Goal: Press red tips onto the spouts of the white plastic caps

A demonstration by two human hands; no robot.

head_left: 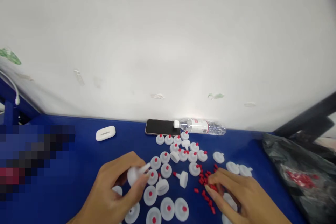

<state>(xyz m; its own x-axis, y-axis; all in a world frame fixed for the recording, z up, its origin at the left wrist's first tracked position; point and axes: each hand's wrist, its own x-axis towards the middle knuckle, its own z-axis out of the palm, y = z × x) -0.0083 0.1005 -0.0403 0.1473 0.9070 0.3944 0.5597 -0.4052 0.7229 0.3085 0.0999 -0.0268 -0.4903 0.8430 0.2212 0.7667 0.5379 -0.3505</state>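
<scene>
My left hand pinches a white plastic nozzle cap between thumb and fingers; its narrow spout points up to the right and bears no red tip. At the right, my right hand reaches into a loose pile of small red caps. Its thumb and forefinger close around a red cap, partly hidden by the fingers. Between the hands lie several white nozzle caps with red tips, some upright and some on their sides. Under and beside the right hand are plain white nozzle caps.
Along the wall lie a dark phone and a clear plastic bottle on its side. A white earbud case is on the blue table at the left. A black plastic bag holding red pieces stands at the right.
</scene>
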